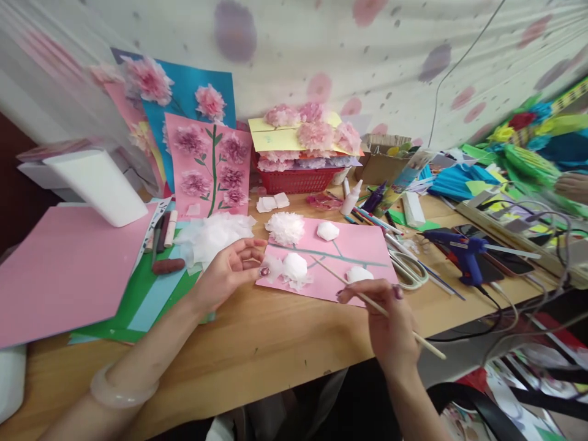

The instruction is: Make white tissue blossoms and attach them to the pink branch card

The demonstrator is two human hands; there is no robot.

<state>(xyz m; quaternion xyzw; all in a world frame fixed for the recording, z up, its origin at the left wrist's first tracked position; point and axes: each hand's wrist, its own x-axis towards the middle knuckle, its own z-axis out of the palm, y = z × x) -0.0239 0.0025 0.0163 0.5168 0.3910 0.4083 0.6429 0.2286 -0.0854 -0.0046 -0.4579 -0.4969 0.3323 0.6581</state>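
— Right hand (395,324), lower right?
— Pinching a wooden stick (331,272) between fingers.
— Left hand (229,269), centre?
— Curled beside a white tissue puff (294,267); impossible to tell whether pinching.
— Risk?
— Perhaps tearing tissue on the pink card (361,240), right of centre, by dragging the stick.

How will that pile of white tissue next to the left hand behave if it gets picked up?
The white tissue pile looks thin and see-through at its edges, so probably floppy, light and easily torn. Its pieces lie loosely overlapped, so they may slide apart or come up several at once.
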